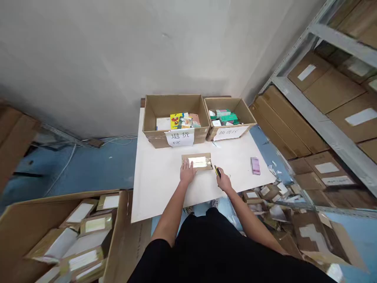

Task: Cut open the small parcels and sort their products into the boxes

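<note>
A small cardboard box (203, 166) with a white label and shiny tape lies near the middle of the white table (153, 173). My left hand (187, 173) rests on its left end, fingers spread and pressing from the near side. Just right of the box, my right hand (224, 181) is closed around a yellow and black utility knife (217, 171). The knife's tip points toward the box's right end, apart from it. Whether its blade is out is too small to tell.
Behind stand two open labelled cartons, a larger one (153, 138) and a smaller one (209, 135), holding small packages. A pink packet (255, 166) lies at the table's right. A big carton (122, 220) of parcels is at lower left; shelves (306, 102) and discarded cardboard (312, 236) at right.
</note>
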Motion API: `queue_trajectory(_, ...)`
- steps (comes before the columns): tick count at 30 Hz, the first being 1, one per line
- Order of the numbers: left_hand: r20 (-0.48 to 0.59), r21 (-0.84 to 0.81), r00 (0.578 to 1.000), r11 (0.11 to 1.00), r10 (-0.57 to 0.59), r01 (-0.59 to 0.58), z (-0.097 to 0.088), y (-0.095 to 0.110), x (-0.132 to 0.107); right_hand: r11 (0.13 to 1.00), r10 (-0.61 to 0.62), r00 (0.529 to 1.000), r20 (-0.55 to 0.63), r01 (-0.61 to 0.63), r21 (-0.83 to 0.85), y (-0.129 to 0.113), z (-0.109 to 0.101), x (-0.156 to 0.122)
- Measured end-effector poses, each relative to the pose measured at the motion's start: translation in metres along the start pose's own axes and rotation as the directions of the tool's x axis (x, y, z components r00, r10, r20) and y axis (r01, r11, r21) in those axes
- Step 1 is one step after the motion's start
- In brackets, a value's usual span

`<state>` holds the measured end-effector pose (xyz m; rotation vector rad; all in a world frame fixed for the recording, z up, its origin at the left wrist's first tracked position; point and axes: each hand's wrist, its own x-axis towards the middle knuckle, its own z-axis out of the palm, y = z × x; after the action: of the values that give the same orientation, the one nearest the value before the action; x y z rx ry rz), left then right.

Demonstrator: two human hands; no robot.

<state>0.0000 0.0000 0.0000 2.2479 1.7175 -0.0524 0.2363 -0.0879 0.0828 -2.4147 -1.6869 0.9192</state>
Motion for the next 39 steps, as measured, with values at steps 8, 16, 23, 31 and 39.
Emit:
queue_trajectory(8,-0.012,-0.026,0.991,0.991,-0.132,0.131,0.031,0.034,-0.022,0.993,-0.057,0.998,-0.012,0.056,-0.100,-0.020,-0.004,0.044)
queue_trajectory(16,-0.056,-0.104,0.988,0.985,-0.142,0.135,0.039,0.036,-0.026,0.955,-0.012,0.993,0.119,0.047,-0.294,-0.029,-0.007,0.062)
queue_trajectory(23,-0.051,-0.148,0.992,0.984,-0.111,0.103,0.039,0.036,-0.028,0.928,-0.006,0.988,0.152,0.062,-0.368,-0.030,-0.015,0.051)
queue_trajectory(31,-0.035,-0.145,0.994,0.984,-0.105,0.099,0.038,0.036,-0.027,0.932,0.030,0.993,0.116,0.014,-0.361,-0.023,-0.005,0.029)
queue_trajectory(39,0.029,-0.137,0.993,0.984,-0.115,0.118,0.038,0.037,-0.024,0.923,0.032,0.992,0.124,0.018,-0.385,-0.023,-0.007,0.017)
